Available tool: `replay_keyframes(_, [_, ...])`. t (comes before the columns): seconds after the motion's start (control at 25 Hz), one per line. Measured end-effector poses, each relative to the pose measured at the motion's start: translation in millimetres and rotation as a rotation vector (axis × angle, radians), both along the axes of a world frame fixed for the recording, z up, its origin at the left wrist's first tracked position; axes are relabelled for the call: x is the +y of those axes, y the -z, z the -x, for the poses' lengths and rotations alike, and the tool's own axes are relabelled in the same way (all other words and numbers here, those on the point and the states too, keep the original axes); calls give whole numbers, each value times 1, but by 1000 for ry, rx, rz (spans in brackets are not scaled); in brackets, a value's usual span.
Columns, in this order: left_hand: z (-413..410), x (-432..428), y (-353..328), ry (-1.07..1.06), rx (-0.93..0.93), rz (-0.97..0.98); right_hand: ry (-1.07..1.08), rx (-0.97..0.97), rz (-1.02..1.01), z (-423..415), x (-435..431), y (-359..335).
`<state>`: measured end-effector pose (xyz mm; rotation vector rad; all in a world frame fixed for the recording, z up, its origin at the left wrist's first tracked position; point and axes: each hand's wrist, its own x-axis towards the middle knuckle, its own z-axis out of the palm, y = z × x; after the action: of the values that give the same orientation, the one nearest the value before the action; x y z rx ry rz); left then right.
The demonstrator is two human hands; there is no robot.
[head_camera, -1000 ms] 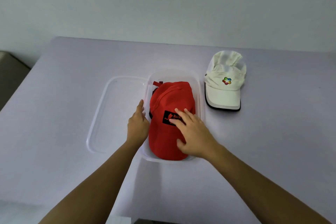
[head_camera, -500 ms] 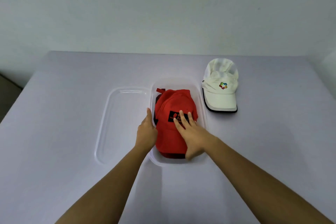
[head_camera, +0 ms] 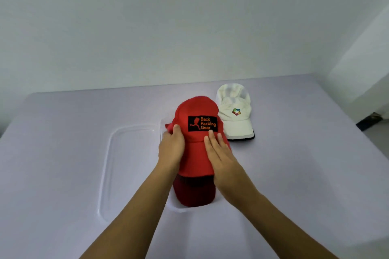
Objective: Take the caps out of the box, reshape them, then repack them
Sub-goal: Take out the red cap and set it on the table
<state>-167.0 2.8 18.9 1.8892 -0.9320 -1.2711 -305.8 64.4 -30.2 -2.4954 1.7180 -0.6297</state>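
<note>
I held the red cap just above the box, my left hand gripping its side and my right hand lying flat with straight fingers on the brim, I think to steady it for reshaping, the white cap waiting beside.

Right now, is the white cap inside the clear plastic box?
No, the white cap lies on the table, outside and to the right of the clear plastic box.
</note>
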Motion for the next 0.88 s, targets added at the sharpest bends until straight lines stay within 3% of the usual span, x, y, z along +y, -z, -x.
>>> replay_keyframes(0.2, [67,0,-40,-35,65,269,68,-60,322,49,1,-18])
replay_keyframes(0.4, [174,0,-38,79,163,411,268,-315,250,162,2,-5])
replay_keyframes(0.48, [227,-3,-25,137,175,428,331,-321,198,217,4,9])
replay_keyframes(0.88, [379,19,128,249,-9,-79,378,-153,-189,385,42,131])
